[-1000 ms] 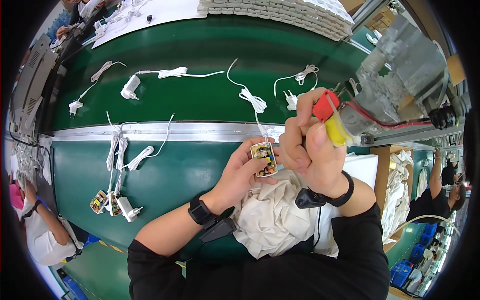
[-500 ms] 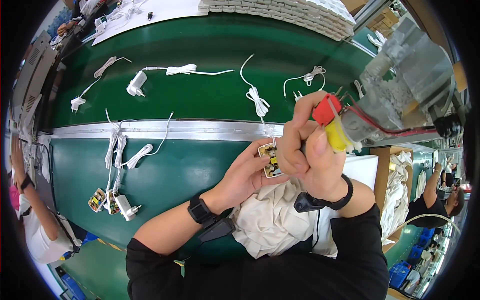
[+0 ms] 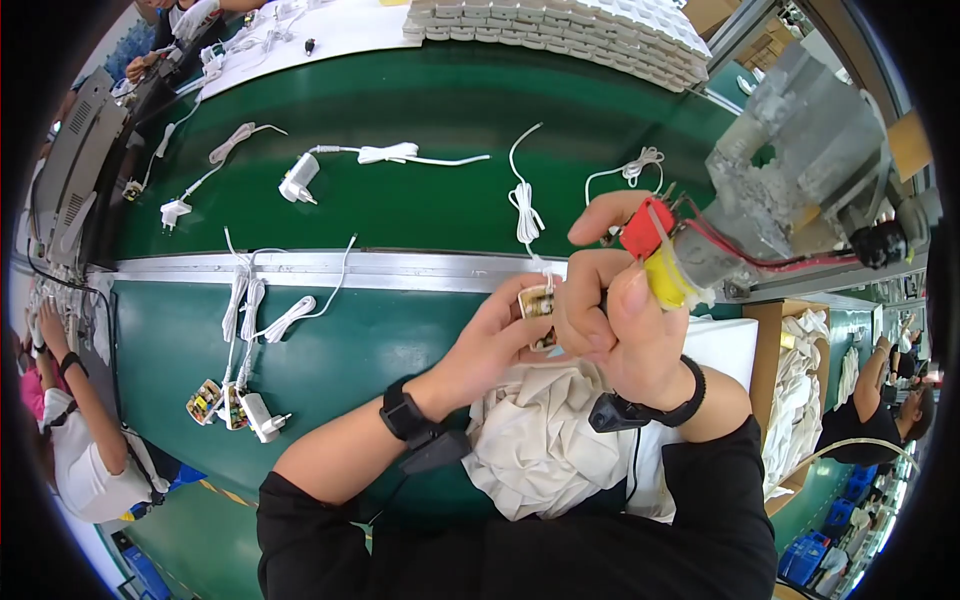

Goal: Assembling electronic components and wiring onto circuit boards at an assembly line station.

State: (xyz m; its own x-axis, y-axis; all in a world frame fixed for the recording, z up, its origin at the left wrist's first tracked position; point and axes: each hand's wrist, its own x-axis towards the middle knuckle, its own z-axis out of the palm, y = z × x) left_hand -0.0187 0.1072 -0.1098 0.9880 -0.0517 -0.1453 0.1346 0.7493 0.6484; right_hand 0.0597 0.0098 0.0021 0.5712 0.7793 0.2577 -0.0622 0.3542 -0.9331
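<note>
My left hand (image 3: 478, 345) is closed round a small circuit board in a white shell (image 3: 538, 303), a white cord leading off its far end. My right hand (image 3: 630, 330) grips a glue-smeared dispenser (image 3: 735, 225), thumb and fingers round its front end. That end carries a red block (image 3: 648, 228) with thin wires and a yellow band (image 3: 663, 282). The right fingers partly cover the board, and the dispenser's tip is hidden behind them. Below both hands lies a heap of cream cloth (image 3: 545, 440).
Corded boards (image 3: 235, 408) and a plug adapter (image 3: 264, 418) lie on the green bench to the left. Past a metal rail (image 3: 300, 267), the green belt carries a white adapter (image 3: 299, 180) and coiled cords. White trays (image 3: 560, 35) are stacked behind. A carton (image 3: 765, 400) stands right; co-workers are at both sides.
The view has shifted slightly. Adapters on the belt have moved right, and another corded board has come in at the far left. The board in my left hand has turned slightly; both grips remain.
</note>
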